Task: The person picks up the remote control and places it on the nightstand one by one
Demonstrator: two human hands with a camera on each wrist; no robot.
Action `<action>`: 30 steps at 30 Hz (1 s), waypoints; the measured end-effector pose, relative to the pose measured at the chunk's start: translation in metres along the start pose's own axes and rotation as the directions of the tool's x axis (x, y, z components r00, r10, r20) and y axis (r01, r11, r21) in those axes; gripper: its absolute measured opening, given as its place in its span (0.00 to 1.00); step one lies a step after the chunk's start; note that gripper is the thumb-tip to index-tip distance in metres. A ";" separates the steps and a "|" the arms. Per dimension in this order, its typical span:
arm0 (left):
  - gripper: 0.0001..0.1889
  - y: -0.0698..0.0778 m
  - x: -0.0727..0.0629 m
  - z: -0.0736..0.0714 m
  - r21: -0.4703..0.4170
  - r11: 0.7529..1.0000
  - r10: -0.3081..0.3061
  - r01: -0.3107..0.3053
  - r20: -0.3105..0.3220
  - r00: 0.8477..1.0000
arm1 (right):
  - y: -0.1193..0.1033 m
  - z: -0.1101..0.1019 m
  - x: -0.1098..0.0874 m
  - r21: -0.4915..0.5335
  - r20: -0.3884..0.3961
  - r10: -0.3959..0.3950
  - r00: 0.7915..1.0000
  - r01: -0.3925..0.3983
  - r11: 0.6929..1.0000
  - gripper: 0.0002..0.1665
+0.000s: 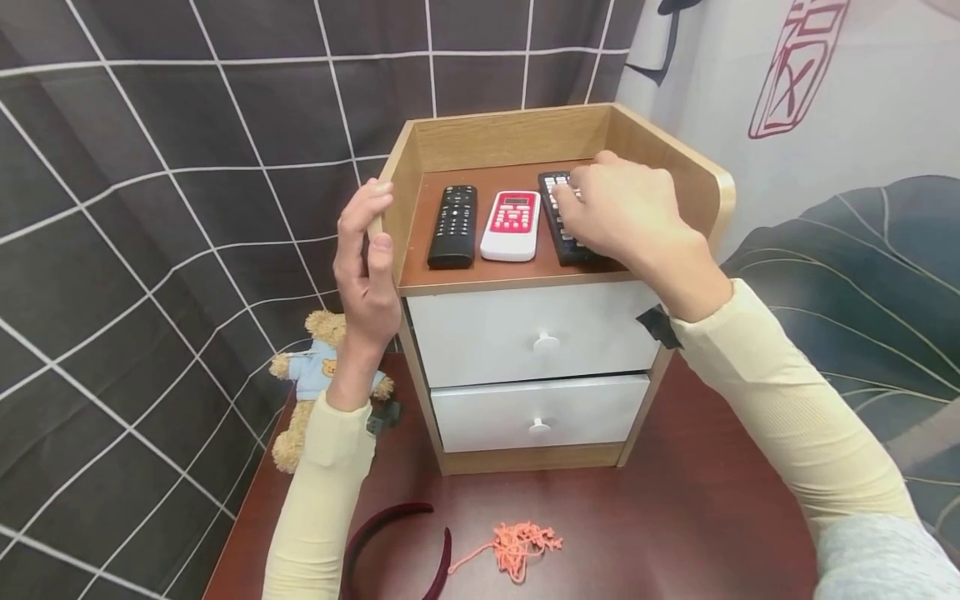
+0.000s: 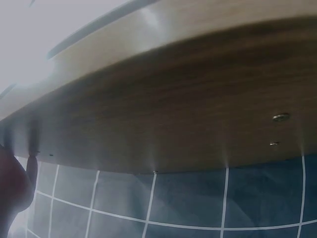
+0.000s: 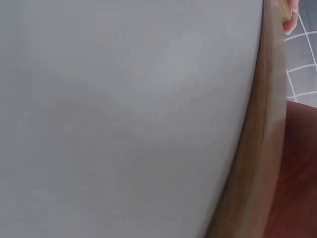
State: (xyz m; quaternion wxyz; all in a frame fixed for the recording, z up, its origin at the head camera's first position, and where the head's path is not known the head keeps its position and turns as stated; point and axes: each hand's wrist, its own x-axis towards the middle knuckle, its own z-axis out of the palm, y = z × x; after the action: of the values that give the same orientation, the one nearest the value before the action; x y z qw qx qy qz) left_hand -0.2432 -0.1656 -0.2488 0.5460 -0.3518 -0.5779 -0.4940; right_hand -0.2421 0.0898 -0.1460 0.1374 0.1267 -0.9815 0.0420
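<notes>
A corner with the look of a home, though which room cannot be told, gathers everyday belongings. Three remote controls [image 1: 512, 225] share the top of a small wooden cabinet [image 1: 495, 142] with white drawers [image 1: 480, 333] at center frame. A teddy bear [image 1: 311, 375] in a blue top is at left; a dark red headband [image 1: 366, 532] and tangled coral yarn [image 1: 517, 546] lie along the bottom. Gridded dark fabric [image 1: 187, 150] hangs at upper left, while leaf-patterned cloth [image 1: 862, 292] fills the right, below white cloth [image 1: 720, 108] with red characters [image 1: 798, 71].

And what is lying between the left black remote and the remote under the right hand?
The white-and-red remote lies between them, on the cabinet top, as the head view shows.
</notes>
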 end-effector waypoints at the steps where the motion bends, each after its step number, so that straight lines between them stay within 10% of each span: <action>1: 0.19 0.000 0.000 0.000 -0.002 1.000 -0.001 0.001 0.001 1.000 | 0.000 0.001 -0.001 0.015 -0.027 -0.003 1.000 0.004 1.000 0.34; 6: 0.19 0.000 -0.002 0.001 -0.011 1.000 0.000 0.000 0.009 1.000 | 0.000 0.009 -0.017 0.072 -0.209 -0.081 0.975 0.098 0.993 0.29; 11: 0.19 -0.001 -0.003 0.001 0.002 1.000 0.004 -0.004 0.000 1.000 | -0.001 0.020 -0.034 0.071 -0.374 -0.234 0.897 0.280 0.958 0.24; 18: 0.19 -0.001 0.001 0.000 0.007 1.000 0.010 -0.010 -0.024 1.000 | -0.013 0.045 -0.052 0.019 -0.564 -0.502 0.656 0.618 0.786 0.20; 26: 0.19 -0.001 0.000 0.000 0.013 1.000 -0.003 0.003 -0.007 1.000 | -0.029 0.074 -0.072 -0.068 -0.536 -0.699 0.474 0.801 0.595 0.34; 30: 0.19 -0.002 0.000 0.001 0.017 1.000 0.009 -0.008 -0.018 1.000 | -0.036 0.090 -0.077 -0.109 -0.500 -0.794 0.345 0.885 0.453 0.33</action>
State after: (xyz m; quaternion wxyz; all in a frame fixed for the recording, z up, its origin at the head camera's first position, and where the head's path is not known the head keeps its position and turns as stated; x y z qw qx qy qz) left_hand -0.2450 -0.1655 -0.2490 0.5563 -0.3452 -0.5756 -0.4899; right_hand -0.1839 0.0626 -0.2520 0.3669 0.6106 -0.6967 0.0840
